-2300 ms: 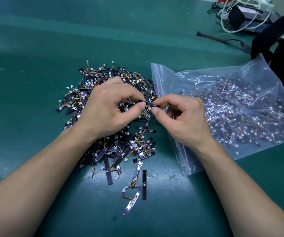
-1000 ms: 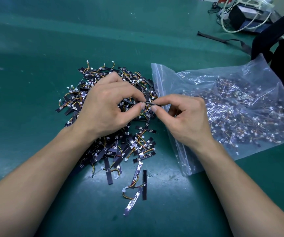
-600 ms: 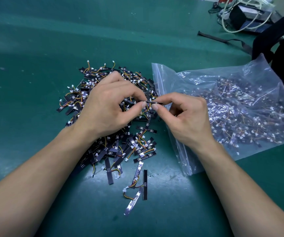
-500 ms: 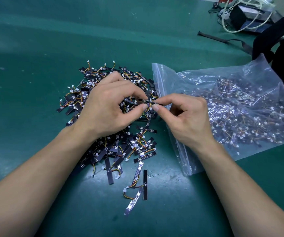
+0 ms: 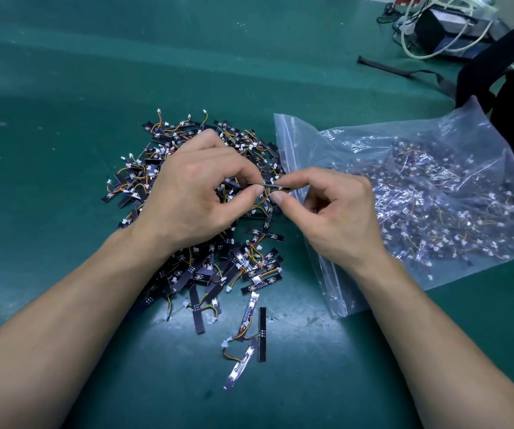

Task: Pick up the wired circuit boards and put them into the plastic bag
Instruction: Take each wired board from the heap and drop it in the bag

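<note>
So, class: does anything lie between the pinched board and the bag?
Nothing visible. The left hand and right hand pinch the board beside the zip edge of the bag; whether it is open is unclear.

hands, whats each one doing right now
Left hand: closed, pinching one end of a thin black wired circuit board strip.
Right hand: closed, pinching the same strip's other end.

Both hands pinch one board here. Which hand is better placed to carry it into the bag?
Right. The right hand, pinching the circuit board, lies over the zip edge of the plastic bag; the left hand sits over the loose pile, farther from it.
</note>
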Demonstrator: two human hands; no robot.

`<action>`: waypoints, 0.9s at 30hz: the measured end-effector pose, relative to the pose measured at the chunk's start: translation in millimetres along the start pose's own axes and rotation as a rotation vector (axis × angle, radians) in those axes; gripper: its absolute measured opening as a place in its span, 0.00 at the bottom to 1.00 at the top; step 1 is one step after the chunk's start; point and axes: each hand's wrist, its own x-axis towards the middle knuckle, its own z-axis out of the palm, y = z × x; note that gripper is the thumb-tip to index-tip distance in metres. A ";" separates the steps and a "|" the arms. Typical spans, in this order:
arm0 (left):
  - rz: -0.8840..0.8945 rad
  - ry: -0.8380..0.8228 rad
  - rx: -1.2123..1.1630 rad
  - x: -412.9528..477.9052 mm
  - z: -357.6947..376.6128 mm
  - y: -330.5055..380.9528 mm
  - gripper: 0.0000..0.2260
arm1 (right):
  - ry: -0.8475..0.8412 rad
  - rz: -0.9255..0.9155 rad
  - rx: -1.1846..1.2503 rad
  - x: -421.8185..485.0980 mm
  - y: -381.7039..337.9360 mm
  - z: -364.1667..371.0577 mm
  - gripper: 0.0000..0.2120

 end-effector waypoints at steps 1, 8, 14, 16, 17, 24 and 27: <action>-0.001 -0.005 -0.002 0.0 0.1 0.0 0.02 | -0.003 -0.002 -0.001 0.2 0.4 -0.3 0.03; -0.012 -0.025 -0.003 -0.1 -0.7 -1.1 0.06 | -0.001 -0.005 0.004 0.9 2.3 -0.8 0.01; -0.012 -0.041 -0.003 -0.2 0.1 -0.9 0.03 | -0.002 0.027 0.003 -0.4 -0.3 -0.2 0.04; -0.012 -0.033 -0.002 -0.1 -0.5 -1.3 0.03 | -0.005 0.047 0.012 -0.8 -1.2 -0.1 0.06; -0.012 -0.028 -0.002 -0.3 -0.6 -1.4 0.03 | -0.006 0.050 0.016 -0.8 -1.6 -0.1 0.06; -0.015 -0.034 -0.002 -0.4 -0.3 -1.1 0.04 | -0.010 0.009 0.010 0.5 0.5 0.5 0.00; -0.030 -0.038 0.000 -0.9 -0.8 -1.1 0.06 | -0.004 -0.003 0.024 0.9 0.8 0.0 0.00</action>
